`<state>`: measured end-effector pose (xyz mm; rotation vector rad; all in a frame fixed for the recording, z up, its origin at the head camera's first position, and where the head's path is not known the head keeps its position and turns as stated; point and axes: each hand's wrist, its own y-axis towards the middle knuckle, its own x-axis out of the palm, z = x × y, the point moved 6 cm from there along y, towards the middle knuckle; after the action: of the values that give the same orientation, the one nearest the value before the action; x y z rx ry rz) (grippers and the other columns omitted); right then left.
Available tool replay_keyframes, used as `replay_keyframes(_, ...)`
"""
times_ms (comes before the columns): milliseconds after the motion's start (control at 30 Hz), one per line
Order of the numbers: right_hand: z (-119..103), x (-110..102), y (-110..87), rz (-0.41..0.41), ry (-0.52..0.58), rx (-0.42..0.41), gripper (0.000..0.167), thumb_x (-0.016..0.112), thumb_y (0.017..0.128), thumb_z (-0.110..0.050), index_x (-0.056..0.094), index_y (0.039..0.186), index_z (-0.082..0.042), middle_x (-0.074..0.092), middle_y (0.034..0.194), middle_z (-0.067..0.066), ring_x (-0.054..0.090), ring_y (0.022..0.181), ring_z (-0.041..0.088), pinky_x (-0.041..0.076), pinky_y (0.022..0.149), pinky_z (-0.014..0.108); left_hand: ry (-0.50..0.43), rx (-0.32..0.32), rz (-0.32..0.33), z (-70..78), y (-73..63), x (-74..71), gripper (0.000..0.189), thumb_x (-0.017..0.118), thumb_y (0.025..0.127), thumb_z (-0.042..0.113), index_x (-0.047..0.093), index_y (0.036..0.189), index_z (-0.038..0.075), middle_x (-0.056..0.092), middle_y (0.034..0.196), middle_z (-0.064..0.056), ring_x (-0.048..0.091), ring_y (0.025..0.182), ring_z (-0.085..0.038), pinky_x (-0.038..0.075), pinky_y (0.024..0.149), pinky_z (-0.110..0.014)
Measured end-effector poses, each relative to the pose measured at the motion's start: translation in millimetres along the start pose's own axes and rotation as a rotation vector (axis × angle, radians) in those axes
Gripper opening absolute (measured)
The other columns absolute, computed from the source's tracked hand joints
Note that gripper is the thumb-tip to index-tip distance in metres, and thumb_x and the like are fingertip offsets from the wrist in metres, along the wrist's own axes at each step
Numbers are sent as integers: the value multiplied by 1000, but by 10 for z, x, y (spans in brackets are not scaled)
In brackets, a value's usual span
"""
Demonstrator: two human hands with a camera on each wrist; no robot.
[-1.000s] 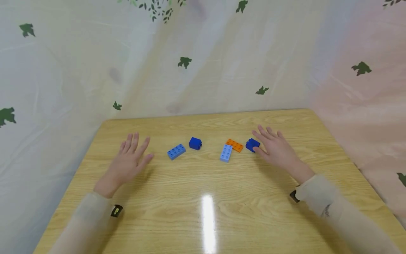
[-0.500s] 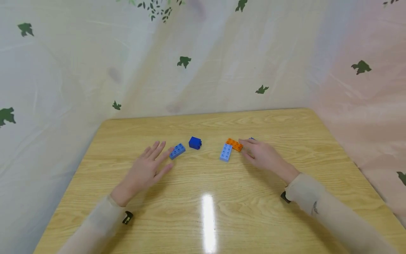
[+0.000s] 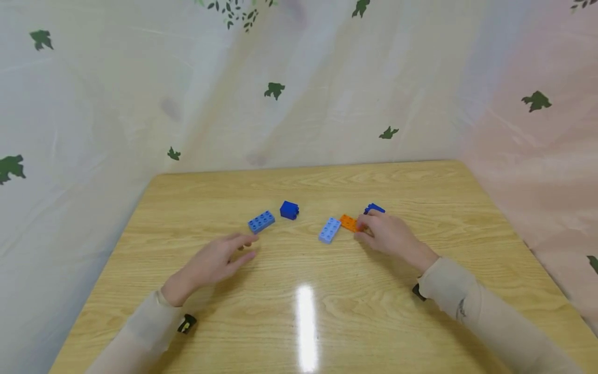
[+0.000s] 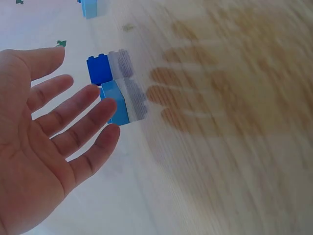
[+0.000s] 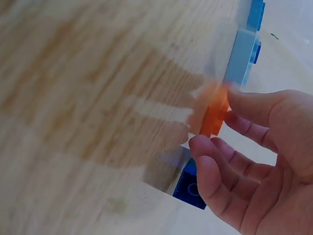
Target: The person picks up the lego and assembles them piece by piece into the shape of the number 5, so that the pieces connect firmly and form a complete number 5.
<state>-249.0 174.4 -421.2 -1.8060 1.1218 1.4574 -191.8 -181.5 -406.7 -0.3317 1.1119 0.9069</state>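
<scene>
My right hand (image 3: 390,236) pinches the right end of a flat orange toy brick (image 3: 348,223), its fingertips covering that end. In the right wrist view the orange brick (image 5: 214,113) shows between thumb and fingers. Beside it lies a light blue brick (image 3: 329,230), studs up. A dark blue brick (image 3: 374,209) sits just beyond the right hand, partly hidden by it. My left hand (image 3: 210,265) holds nothing; its fingers are relaxed, close in front of a mid-blue brick (image 3: 261,222). The left wrist view shows the palm and spread fingers of this left hand (image 4: 58,127).
Another dark blue brick (image 3: 289,210) lies on its side right of the mid-blue one. The wooden table (image 3: 261,322) meets a pale curtain (image 3: 215,104) with green bird shapes along its back edge. A bright light reflection crosses the table's front middle.
My right hand has moved left from the dark blue brick to the orange one, which has shifted nearer, away from the light blue brick. My left hand has moved right, its fingers bending.
</scene>
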Motion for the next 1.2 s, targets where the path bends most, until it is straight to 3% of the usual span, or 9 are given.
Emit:
replay_keyframes(133, -2, 13, -8, -36, 8, -13, 18, 82, 88, -26, 68, 88, -15, 59, 89, 1, 47, 63, 12, 40, 52, 25, -64, -37, -80, -31, 5, 63, 38, 61, 104, 23, 61, 136, 2, 70, 121, -10, 68, 102, -19, 58, 84, -37)
replay_keyframes(367, -62, 51, -27, -184, 77, -33, 43, 84, 86, -23, 67, 122, -7, 68, 107, 3, 55, 76, 13, 54, 73, 33, -152, -55, -141, -2, 59, 142, 33, 61, 104, 21, 64, 132, 3, 71, 107, 0, 66, 94, -10, 57, 79, -30)
replay_keyframes(500, -123, 66, -69, -305, 122, -52, 42, 84, 86, -23, 67, 122, -10, 67, 114, 2, 56, 84, 14, 54, 81, 37, -213, -22, -177, 70, 90, 201, 32, 60, 105, 21, 65, 129, 1, 71, 103, 0, 66, 91, -11, 57, 78, -29)
replay_keyframes(667, -293, 139, -113, -414, 219, -186, 41, 84, 86, -25, 68, 123, -16, 63, 109, -6, 55, 87, 13, 52, 79, 32, -271, -47, -237, 130, 117, 254, 32, 57, 106, 25, 65, 130, 4, 71, 104, 2, 66, 92, -10, 57, 80, -29)
replay_keyframes(800, -461, 226, -86, -439, 270, -265, 45, 81, 88, -33, 67, 129, -20, 61, 104, -11, 54, 84, 10, 51, 74, 27, -301, -63, -275, 178, 168, 313, 34, 57, 106, 29, 65, 132, 7, 70, 106, 4, 65, 93, -8, 56, 82, -29)
replay_keyframes(933, -587, 282, -7, -441, 287, -267, 52, 80, 89, -36, 64, 137, -23, 61, 107, -13, 54, 86, 10, 50, 76, 28, -321, -47, -314, 247, 253, 407, 38, 57, 106, 33, 64, 134, 8, 69, 107, 5, 64, 93, -7, 55, 83, -29)
replay_keyframes(1100, -681, 336, 106, -454, 336, -269, 64, 80, 90, -33, 55, 147, -18, 61, 106, -10, 56, 87, 13, 51, 76, 29, -335, -77, -361, 306, 371, 528, 43, 58, 105, 35, 59, 140, 10, 68, 105, 7, 63, 91, -7, 55, 83, -29)
replay_keyframes(1200, -707, 370, 169, -452, 338, -266, 65, 80, 89, -35, 56, 145, -14, 60, 101, -8, 55, 85, 13, 51, 75, 29, -350, -95, -379, 323, 450, 599, 46, 59, 104, 37, 57, 141, 11, 67, 97, 9, 62, 83, -5, 54, 77, -27)
